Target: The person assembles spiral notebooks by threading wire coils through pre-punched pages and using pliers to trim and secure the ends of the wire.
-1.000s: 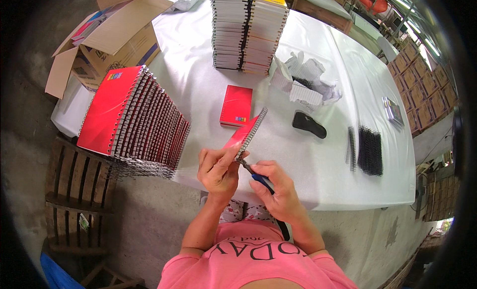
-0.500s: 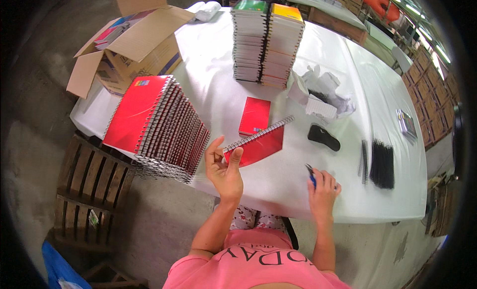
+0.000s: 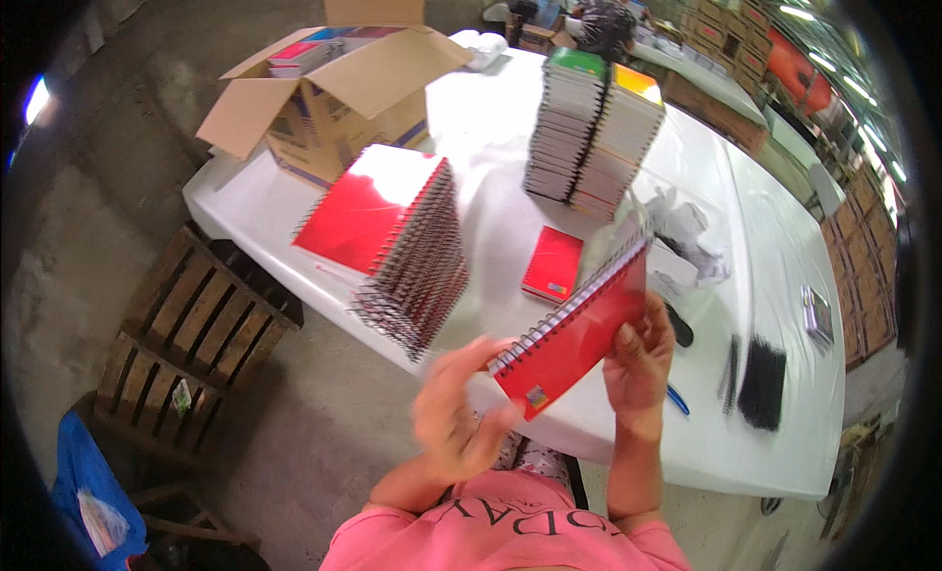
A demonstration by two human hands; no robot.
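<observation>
From the head camera, the right hand (image 3: pixel 640 360) grips a red spiral notebook (image 3: pixel 574 337) by its right edge, holding it tilted above the near edge of the white counter (image 3: pixel 775 277). The left hand (image 3: pixel 456 414) is blurred at the notebook's lower left corner; it seems to touch it, fingers loosely curled. A blue pen (image 3: pixel 678 401) lies on the counter just beside the right hand. A leaning stack of red spiral notebooks (image 3: pixel 397 242) stands left, near an open cardboard box (image 3: pixel 334 95).

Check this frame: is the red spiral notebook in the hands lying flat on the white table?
No: the red spiral notebook is raised off the white table, gripped by the right hand, with the blurred left hand at its lower corner.
</observation>
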